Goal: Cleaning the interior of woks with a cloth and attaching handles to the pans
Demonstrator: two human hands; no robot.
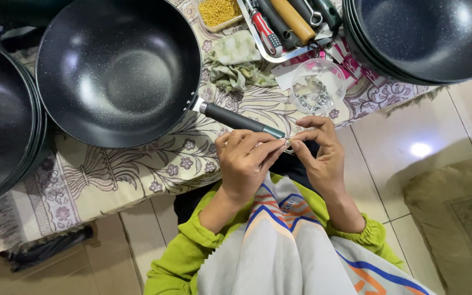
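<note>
Both hands (285,155) pinch wok handle (241,121) tip, handle pointing down-right.

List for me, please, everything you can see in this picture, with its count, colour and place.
wok: one, black speckled, centre left on the cloth, dark handle pointing at the hands
stacked pans left: count unclear, black, left edge
stacked pans right: count unclear, black, top right
patterned cloth: one, beige with purple flowers, under the pans
clear bowl: one, holds silvery metal bits, above the hands
metal tray: one, holds red, wooden and green-handled tools, top centre
yellow tray: one, small yellow bits, top centre
green rag: one, beside the wok
rug: one, olive, right on the tiled floor
small ring part: one, metallic, pinched at the handle's end
left hand: one, fingertips on the part
right hand: one, fingertips on the part
</note>
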